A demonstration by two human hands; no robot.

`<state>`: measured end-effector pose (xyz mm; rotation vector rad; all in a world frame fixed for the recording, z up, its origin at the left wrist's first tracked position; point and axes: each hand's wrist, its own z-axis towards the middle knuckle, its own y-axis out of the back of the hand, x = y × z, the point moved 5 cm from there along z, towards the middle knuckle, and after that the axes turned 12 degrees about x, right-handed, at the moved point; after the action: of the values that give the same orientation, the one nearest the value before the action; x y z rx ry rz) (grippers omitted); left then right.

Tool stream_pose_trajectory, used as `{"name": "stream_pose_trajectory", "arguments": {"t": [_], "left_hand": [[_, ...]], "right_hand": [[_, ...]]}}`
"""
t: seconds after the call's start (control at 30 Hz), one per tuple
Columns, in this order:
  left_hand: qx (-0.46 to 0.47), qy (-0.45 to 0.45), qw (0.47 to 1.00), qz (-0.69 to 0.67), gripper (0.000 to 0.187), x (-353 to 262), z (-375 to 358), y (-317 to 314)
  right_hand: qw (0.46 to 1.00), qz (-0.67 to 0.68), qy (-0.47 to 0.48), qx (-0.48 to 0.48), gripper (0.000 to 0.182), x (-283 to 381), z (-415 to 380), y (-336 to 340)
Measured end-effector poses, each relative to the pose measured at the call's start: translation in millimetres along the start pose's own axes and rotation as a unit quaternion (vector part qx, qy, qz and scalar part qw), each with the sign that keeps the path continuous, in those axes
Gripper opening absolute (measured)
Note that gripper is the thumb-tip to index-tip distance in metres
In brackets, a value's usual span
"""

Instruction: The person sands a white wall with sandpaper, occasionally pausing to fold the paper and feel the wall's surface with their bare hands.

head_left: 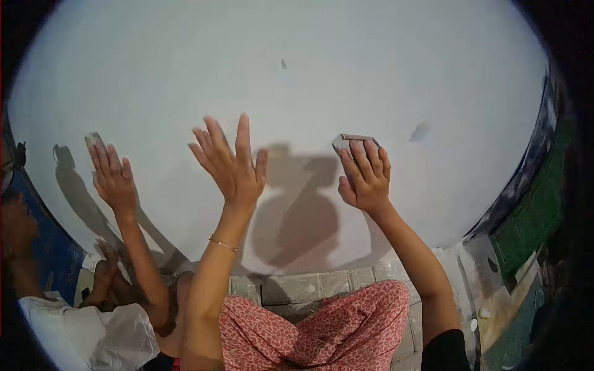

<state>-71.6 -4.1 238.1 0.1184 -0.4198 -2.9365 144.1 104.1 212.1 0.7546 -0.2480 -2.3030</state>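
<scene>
Partly under the right hand (pixel 368 178), fingers extended and hold unclear, lies a gray pad (pixel 344 142), left of which the empty left hand (pixel 232 168) spreads wide.

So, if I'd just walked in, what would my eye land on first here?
Probably the big pale surface filling most of the view, with a dark shadow at its lower middle. In front of it, the left hand spreads wide near the centre, while the right hand, farther right, lies over a flat tool. At far left is another person's hand.
</scene>
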Motion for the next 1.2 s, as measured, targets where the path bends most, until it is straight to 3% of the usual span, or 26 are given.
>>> {"name": "stream_pose_trajectory", "arguments": {"t": [0.4,0.43,0.53,0.6,0.63,0.7,0.73,0.8,0.87,0.9,0.93,1.03,1.07,1.13,1.2], "left_hand": [[-0.018,0.001,1.000,-0.006,0.061,-4,1,-3],[-0.014,0.006,1.000,0.005,0.064,-3,1,-3],[-0.003,0.003,1.000,-0.008,0.064,-1,-2,-4],[0.013,0.004,1.000,0.005,0.065,-1,-13,-8],[0.026,0.003,0.999,0.020,0.067,-1,-19,-11],[0.021,0.011,1.000,0.012,0.066,-4,-35,-17],[0.018,0.020,1.000,0.004,0.066,-6,-45,-20],[0.017,0.031,0.999,-0.002,0.066,-12,-70,-26],[0.054,0.046,0.997,-0.044,0.066,-14,-93,-32],[0.049,0.048,0.997,-0.047,0.066,-13,-99,-36],[0.038,0.034,0.998,-0.034,0.067,-13,-105,-39],[0.061,0.048,0.997,-0.014,0.068,-15,-113,-39],[0.092,0.060,0.994,-0.008,0.069,-13,-111,-41],[0.086,0.054,0.995,0.004,0.071,-10,-112,-42],[0.085,0.048,0.995,0.012,0.074,-10,-113,-45]], "right_hand": [[0.998,0.053,-0.023,0.035,0.047,5,1,3],[0.995,0.058,0.027,0.076,0.050,6,0,-3],[0.997,0.034,0.040,0.064,0.055,-23,30,9],[0.994,0.040,-0.098,-0.023,0.059,-54,56,34],[0.994,0.039,-0.099,-0.022,0.059,-54,66,36],[0.972,0.083,-0.173,-0.135,0.061,-51,80,42],[0.978,0.095,-0.144,-0.116,0.064,-36,84,36],[0.990,0.127,-0.045,0.029,0.065,5,86,22],[0.961,0.087,0.234,0.120,0.063,35,80,9],[0.957,0.079,0.254,0.116,0.051,32,87,17],[0.955,0.078,0.260,0.119,0.051,26,96,24],[0.999,0.023,0.031,-0.012,0.051,-9,130,45],[0.995,0.050,-0.015,-0.090,0.053,-12,135,46],[0.988,0.072,-0.080,-0.110,0.052,17,140,47],[0.995,0.088,0.009,0.053,0.052,50,129,24]]}}
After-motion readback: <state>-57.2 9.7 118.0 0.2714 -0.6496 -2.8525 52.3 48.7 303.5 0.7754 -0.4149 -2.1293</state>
